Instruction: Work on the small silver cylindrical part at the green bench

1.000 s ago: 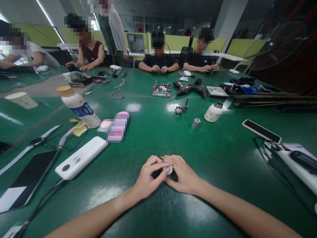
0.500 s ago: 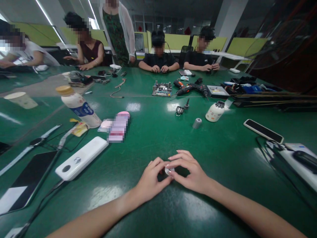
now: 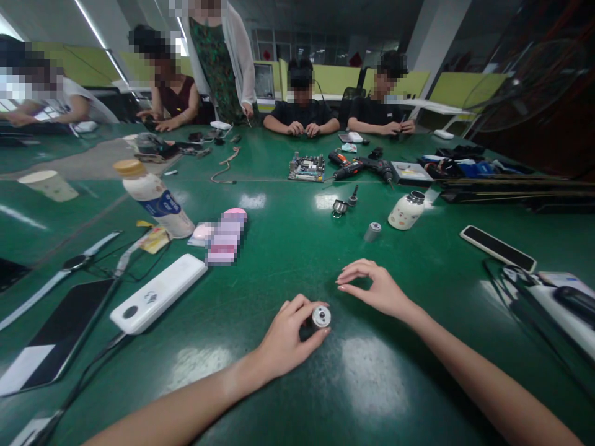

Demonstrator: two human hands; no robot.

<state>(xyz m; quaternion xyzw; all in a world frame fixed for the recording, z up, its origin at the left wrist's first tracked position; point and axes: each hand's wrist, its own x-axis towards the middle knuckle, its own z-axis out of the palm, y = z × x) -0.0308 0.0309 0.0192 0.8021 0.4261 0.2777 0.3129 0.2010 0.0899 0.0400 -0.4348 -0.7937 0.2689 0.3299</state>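
My left hand (image 3: 290,334) rests on the green table (image 3: 288,260) with its fingers wrapped round a small round silver part (image 3: 321,316), whose flat face with a centre hole points up. My right hand (image 3: 374,288) hovers a little to the right and beyond it, off the part, fingers loosely curled and apart, holding nothing. A small grey cylinder (image 3: 372,231) stands farther out on the table, and a white jar (image 3: 405,210) with a metal top stands just past it.
A white power bank (image 3: 158,301), tablet (image 3: 56,337), watch (image 3: 74,263) and drink bottle (image 3: 155,199) lie to the left. A phone (image 3: 497,248) and cables are at right. A circuit board (image 3: 307,167) and drill (image 3: 360,167) sit mid-table. Several people work at the far side.
My right hand has let go of the silver part and moved up and to the right. The left hand keeps hold of the part, now plainly visible.
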